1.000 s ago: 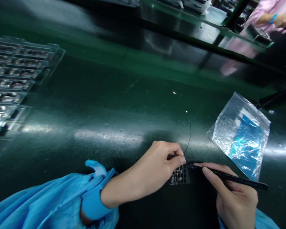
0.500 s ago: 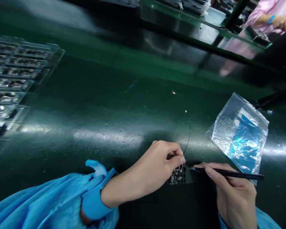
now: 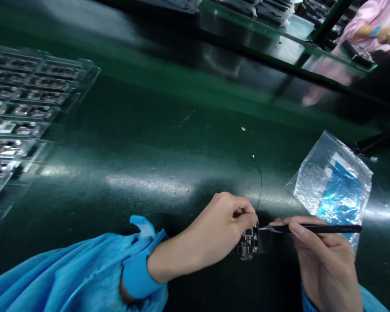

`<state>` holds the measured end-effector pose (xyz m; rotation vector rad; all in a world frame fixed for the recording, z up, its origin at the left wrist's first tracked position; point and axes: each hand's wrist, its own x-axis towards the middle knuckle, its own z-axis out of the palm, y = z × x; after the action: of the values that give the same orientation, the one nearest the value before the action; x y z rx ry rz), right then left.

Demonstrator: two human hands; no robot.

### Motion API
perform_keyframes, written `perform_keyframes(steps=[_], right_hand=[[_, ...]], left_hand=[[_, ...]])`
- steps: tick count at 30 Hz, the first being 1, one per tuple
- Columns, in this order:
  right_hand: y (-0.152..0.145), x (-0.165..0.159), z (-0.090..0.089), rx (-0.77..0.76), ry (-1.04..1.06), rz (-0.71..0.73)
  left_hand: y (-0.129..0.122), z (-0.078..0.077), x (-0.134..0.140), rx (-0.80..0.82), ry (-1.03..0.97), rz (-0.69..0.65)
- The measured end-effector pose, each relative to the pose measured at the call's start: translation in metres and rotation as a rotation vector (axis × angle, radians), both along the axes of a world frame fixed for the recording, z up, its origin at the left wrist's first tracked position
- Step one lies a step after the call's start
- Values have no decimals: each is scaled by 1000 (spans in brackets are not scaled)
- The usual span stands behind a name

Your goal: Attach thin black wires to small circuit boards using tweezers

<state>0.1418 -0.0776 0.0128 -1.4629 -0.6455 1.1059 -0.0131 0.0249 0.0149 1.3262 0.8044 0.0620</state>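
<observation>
My left hand [image 3: 214, 232] pinches the end of a thin black wire [image 3: 260, 186] against the top edge of a small dark circuit board [image 3: 248, 244] that lies on the green bench. My right hand [image 3: 325, 260] grips black tweezers [image 3: 312, 228], held level, with their silver tip right beside my left fingertips at the board's upper corner. The wire curves up and away over the bench. Both wrists wear blue sleeves.
Clear plastic trays [image 3: 26, 99] filled with small boards stand at the left. A clear bag with blue contents [image 3: 334, 190] lies right of my hands. Across a dark rail [image 3: 279, 65] at the back, another person in a pink sleeve [image 3: 370, 26] works.
The tweezers have tilted from sloping down to the right to nearly level, their tip staying at the board. The view has shifted slightly; my left hand keeps its pinch.
</observation>
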Motion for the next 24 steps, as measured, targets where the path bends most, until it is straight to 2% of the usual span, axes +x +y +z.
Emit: perform_keyframes(steps=[9, 24], right_hand=[[-6, 4, -2, -54, 35, 10], [-6, 6, -2, -57, 86, 52]], left_hand=[[2, -1, 0, 9, -12, -21], [1, -1, 1, 28, -20, -32]])
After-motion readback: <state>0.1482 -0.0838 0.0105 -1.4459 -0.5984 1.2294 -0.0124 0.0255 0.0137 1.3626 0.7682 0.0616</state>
